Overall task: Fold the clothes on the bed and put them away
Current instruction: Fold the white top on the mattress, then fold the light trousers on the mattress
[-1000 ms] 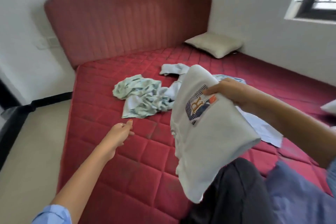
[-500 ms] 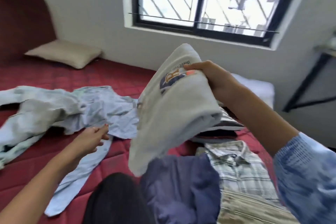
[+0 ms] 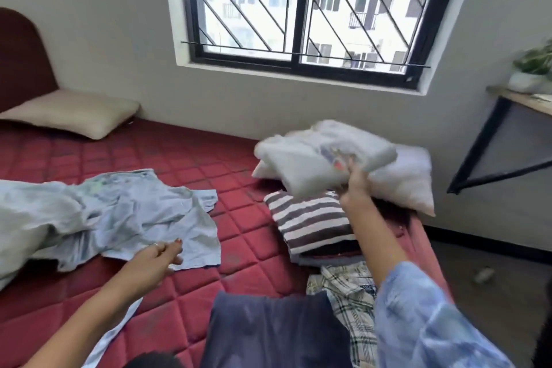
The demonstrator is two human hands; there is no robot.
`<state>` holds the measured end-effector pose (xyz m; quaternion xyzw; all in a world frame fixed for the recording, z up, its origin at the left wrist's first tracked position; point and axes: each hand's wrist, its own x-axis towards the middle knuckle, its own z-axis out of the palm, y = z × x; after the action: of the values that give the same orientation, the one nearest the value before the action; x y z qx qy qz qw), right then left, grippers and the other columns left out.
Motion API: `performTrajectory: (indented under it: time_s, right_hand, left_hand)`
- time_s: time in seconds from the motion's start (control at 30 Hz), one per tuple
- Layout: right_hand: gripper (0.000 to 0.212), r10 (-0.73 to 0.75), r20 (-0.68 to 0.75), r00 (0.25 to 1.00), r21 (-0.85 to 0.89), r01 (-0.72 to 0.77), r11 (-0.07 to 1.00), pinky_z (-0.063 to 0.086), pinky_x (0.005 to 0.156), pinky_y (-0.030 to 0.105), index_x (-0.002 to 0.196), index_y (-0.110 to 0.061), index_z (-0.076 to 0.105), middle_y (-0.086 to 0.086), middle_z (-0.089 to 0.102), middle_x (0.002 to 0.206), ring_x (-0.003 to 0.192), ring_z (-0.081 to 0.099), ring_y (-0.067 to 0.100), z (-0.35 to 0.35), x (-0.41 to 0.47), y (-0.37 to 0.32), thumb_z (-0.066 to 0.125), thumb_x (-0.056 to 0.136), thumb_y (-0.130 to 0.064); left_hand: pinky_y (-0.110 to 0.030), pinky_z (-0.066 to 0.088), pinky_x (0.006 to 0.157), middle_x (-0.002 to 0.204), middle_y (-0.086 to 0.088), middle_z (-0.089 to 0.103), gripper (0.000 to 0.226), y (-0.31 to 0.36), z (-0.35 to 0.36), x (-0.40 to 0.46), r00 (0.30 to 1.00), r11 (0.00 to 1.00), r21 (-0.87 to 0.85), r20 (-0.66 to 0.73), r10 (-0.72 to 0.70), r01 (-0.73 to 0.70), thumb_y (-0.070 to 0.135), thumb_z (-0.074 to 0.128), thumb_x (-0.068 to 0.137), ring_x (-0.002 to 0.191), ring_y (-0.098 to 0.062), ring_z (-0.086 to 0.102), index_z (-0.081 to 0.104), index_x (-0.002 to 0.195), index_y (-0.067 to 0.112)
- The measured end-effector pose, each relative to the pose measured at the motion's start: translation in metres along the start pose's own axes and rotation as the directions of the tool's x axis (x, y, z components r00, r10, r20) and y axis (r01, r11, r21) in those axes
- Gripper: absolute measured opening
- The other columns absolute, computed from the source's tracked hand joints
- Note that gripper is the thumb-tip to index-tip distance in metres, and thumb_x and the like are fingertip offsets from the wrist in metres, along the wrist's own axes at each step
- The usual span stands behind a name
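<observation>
My right hand (image 3: 355, 181) grips a folded white T-shirt with a printed logo (image 3: 316, 158) and holds it in the air above a folded brown-and-white striped garment (image 3: 310, 221) on the red mattress (image 3: 239, 218). My left hand (image 3: 158, 257) hovers low over the mattress with loosely curled fingers, at the edge of a rumpled light blue shirt (image 3: 143, 212), holding nothing. A folded plaid shirt (image 3: 349, 293) and a folded dark blue garment (image 3: 268, 329) lie near me. The striped garment sits on a stack of folded clothes.
A white pillow (image 3: 409, 182) lies behind the held T-shirt and a beige pillow (image 3: 74, 113) lies by the red headboard (image 3: 21, 60). A barred window (image 3: 304, 9) is in the wall. A table with a plant (image 3: 531, 92) stands at right.
My view has swung right from the headboard to the window. My right hand carried the folded white T-shirt rightward to above the striped garment. My left hand stayed low by the blue shirt.
</observation>
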<state>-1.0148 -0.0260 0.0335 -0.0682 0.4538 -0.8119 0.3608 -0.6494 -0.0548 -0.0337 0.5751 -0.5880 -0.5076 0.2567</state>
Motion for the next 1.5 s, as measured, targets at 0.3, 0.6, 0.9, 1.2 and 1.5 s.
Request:
performTrajectory:
  time_s: [0.3, 0.6, 0.9, 1.2, 1.5]
  right_hand:
    - [0.027, 0.175, -0.260, 0.949, -0.105, -0.208, 0.972, 0.054, 0.060, 0.032, 0.099, -0.009, 0.056, 0.007, 0.060, 0.088, 0.074, 0.060, 0.018, -0.108, -0.008, 0.115, 0.066, 0.090, -0.033]
    - [0.014, 0.458, 0.104, 0.883, -0.499, -0.352, 0.792, 0.048, 0.058, 0.026, 0.088, -0.006, 0.057, 0.011, 0.061, 0.073, 0.063, 0.056, 0.019, -0.051, -0.058, 0.154, 0.056, 0.095, -0.019]
    - [0.014, 0.593, 0.410, 0.693, -0.849, 0.053, 0.525, 0.043, 0.047, 0.019, 0.081, -0.012, 0.052, 0.005, 0.058, 0.073, 0.053, 0.053, 0.012, 0.075, -0.093, 0.238, 0.055, 0.094, -0.014]
    - [0.029, 0.515, 0.613, 0.599, -0.786, 0.526, 0.325, 0.053, 0.084, 0.042, 0.102, -0.007, 0.056, 0.017, 0.064, 0.104, 0.096, 0.063, 0.032, 0.177, -0.115, 0.351, 0.069, 0.081, -0.023]
    - [0.054, 0.439, 0.661, 0.609, -0.745, 0.603, 0.285, 0.041, 0.093, 0.036, 0.122, 0.008, 0.054, 0.023, 0.059, 0.122, 0.117, 0.052, 0.037, 0.273, -0.143, 0.420, 0.065, 0.089, -0.033]
  left_hand:
    - [-0.025, 0.036, 0.064, 0.088, 0.002, 0.062, 0.027, -0.017, 0.003, 0.003, 0.997, 0.995, 0.049, -0.011, -0.082, 0.082, 0.034, 0.042, 0.101, 0.075, -0.015, 0.055, 0.057, 0.090, 0.013]
    - [-0.023, 0.038, 0.059, 0.091, -0.003, 0.064, 0.032, -0.025, 0.003, 0.007, 0.997, 0.994, 0.069, -0.025, -0.078, 0.080, 0.038, 0.043, 0.100, 0.076, -0.017, 0.052, 0.059, 0.096, 0.011]
    - [-0.029, 0.039, 0.065, 0.088, -0.007, 0.057, 0.032, -0.050, -0.037, -0.001, 0.973, 0.997, -0.029, -0.221, -0.070, 0.065, 0.037, 0.040, 0.101, 0.075, -0.019, 0.051, 0.054, 0.082, 0.016]
    - [-0.031, 0.041, 0.071, 0.090, -0.007, 0.064, 0.031, -0.104, -0.106, -0.005, 0.910, 0.981, -0.091, -0.366, -0.194, 0.173, 0.039, 0.043, 0.100, 0.085, -0.025, 0.060, 0.057, 0.082, 0.019]
    - [-0.021, 0.044, 0.062, 0.091, 0.004, 0.066, 0.026, -0.161, -0.180, -0.046, 0.817, 0.957, -0.134, -0.498, -0.290, 0.258, 0.038, 0.040, 0.101, 0.076, -0.011, 0.061, 0.058, 0.091, 0.021]
